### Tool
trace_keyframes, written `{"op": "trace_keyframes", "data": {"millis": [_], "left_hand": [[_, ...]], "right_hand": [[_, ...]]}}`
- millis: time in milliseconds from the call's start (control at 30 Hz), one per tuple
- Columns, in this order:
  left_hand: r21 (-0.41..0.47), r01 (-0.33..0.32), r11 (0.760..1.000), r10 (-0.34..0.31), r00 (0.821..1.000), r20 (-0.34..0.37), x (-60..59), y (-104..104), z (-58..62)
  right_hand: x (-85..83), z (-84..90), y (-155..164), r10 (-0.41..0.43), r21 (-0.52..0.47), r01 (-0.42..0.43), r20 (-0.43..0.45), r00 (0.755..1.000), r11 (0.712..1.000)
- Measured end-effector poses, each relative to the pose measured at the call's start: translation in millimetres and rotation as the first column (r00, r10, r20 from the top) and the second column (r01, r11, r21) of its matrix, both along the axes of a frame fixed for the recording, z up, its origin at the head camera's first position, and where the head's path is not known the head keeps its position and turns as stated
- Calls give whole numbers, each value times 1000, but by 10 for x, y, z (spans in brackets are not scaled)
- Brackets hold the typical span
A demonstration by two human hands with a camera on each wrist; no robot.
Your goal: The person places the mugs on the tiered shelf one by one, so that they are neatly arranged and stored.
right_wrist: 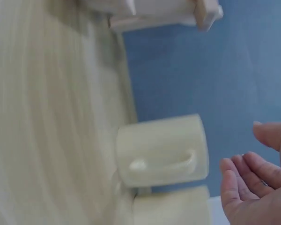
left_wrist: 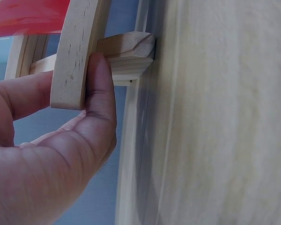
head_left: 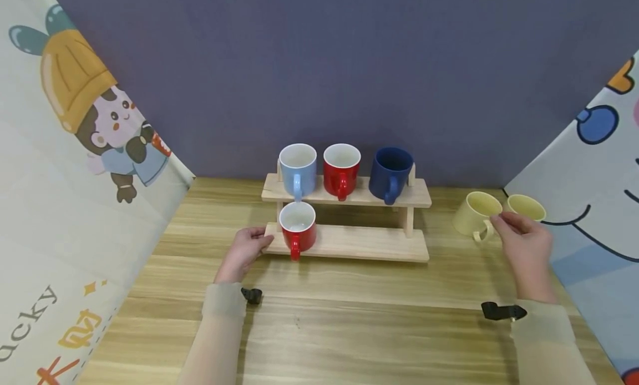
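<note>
My left hand grips the left end of a two-tier wooden rack; in the left wrist view, thumb and fingers pinch the board end. Close by on the lower tier stands a red mug. Above it are a light blue mug, another red mug and a dark blue mug, handles toward me. My right hand is beside a pale yellow mug. The right wrist view shows its fingers parted, holding nothing, with a gap to that mug's rim.
A second pale yellow mug stands right of the first, partly hidden by my right hand. The wood-grain table meets a dark blue-grey back wall. Printed panels with cartoon figures close off the left and right sides.
</note>
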State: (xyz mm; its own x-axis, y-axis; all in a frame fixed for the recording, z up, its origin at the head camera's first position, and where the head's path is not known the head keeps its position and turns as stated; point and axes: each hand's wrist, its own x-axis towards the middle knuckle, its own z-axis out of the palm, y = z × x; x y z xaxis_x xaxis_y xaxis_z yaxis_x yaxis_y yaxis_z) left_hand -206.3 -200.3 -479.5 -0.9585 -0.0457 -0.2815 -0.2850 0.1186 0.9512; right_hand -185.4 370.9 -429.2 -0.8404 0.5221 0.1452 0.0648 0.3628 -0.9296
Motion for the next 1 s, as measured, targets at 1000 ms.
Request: {"op": "trace_keyframes", "data": {"millis": [1000], "left_hand": [[-19, -3, 1000, 3, 1000, -5, 5, 8, -18]], "right_hand": [[-260, -561, 465, 445, -343, -421, -10, 895, 839]]}}
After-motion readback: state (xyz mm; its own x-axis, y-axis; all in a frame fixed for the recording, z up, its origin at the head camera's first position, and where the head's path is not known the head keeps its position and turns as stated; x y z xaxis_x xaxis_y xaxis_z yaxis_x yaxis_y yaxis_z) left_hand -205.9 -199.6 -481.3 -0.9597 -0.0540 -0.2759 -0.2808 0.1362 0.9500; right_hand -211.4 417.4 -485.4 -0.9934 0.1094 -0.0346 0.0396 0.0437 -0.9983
